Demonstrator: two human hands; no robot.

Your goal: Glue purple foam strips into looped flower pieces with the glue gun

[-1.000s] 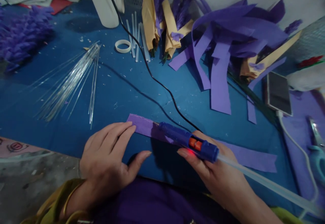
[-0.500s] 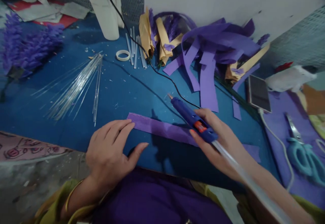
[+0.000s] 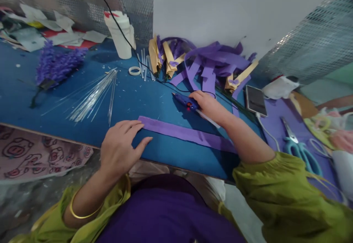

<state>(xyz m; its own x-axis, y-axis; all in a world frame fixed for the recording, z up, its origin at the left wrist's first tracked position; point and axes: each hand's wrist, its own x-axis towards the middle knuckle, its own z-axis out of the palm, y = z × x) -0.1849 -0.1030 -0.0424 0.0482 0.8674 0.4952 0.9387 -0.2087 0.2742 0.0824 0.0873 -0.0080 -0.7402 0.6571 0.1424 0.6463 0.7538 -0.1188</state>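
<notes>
A long purple strip (image 3: 179,131) lies flat along the near part of the blue table. My left hand (image 3: 120,142) rests at the strip's left end, fingertips touching it, fingers stretched out and thumb apart. Beyond the strip, my right hand (image 3: 205,105) is closed around a blue hot glue gun (image 3: 183,101) with its nozzle pointing left. A small red light glows on the gun, and a clear glue stick (image 3: 208,119) sticks out of its back. The gun is low over the table; whether it touches the surface I cannot tell.
Thin clear strands (image 3: 95,97), a tape roll (image 3: 134,71), glue sticks (image 3: 145,64) and a white tumbler (image 3: 120,33) lie or stand leftward. Purple flowers (image 3: 57,64) are farther left. Purple strips (image 3: 209,66) pile up behind; a phone (image 3: 256,99) and scissors (image 3: 300,149) lie right. A black cord (image 3: 118,26) crosses the table.
My right hand has moved the glue gun away from above the strip, forward and down toward the table. The left hand stays on the strip's end. The view has shifted.
</notes>
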